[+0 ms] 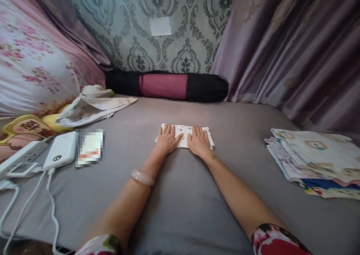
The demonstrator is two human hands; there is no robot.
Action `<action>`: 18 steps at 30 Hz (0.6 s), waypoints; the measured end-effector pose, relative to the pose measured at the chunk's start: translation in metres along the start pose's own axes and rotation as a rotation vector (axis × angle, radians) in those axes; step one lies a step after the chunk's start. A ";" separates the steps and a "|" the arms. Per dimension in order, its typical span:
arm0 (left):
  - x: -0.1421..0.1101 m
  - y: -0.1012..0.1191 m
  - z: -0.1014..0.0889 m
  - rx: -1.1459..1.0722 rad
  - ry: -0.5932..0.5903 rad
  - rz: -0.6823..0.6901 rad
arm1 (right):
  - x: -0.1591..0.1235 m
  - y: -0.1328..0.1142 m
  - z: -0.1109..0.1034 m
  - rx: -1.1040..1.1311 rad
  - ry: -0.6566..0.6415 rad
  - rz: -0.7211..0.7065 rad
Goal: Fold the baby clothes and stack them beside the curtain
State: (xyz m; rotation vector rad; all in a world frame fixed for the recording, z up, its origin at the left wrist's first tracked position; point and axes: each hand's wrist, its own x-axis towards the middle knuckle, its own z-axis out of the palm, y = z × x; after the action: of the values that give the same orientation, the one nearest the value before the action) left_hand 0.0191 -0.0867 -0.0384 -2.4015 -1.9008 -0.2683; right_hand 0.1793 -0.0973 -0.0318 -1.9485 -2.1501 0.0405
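Observation:
A white cloth with small printed figures, folded into a flat rectangle, lies on the grey bed sheet. My left hand rests flat on its left end, fingers stretched out and pointing away from me. On the right end lies my right hand, also flat with its fingers extended. Between the two hands a strip of the printed fabric shows. The parts of the cloth under my palms are hidden. A pale bangle sits on my left forearm.
At the right is a stack of folded printed cloths. To the left are a white power bank, a power strip, cables and a blurred-out card. A black and maroon bolster-shaped bag lies along the wall; a crumpled pale garment is nearby.

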 end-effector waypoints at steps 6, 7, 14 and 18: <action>-0.003 -0.012 -0.003 0.000 -0.017 -0.054 | -0.002 0.008 0.003 -0.029 0.028 0.071; -0.003 -0.013 -0.004 -0.001 -0.021 -0.062 | -0.003 0.008 0.003 -0.029 0.031 0.072; -0.003 -0.017 -0.008 -0.002 0.023 -0.056 | -0.002 0.011 -0.005 0.000 0.003 0.060; -0.002 -0.019 -0.009 0.009 0.089 -0.079 | 0.002 0.021 -0.015 -0.009 0.039 0.072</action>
State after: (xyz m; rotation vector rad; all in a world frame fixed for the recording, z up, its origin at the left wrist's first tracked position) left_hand -0.0011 -0.0851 -0.0304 -2.2717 -1.9562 -0.3642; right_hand 0.2026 -0.0950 -0.0207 -2.0141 -2.0585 0.0052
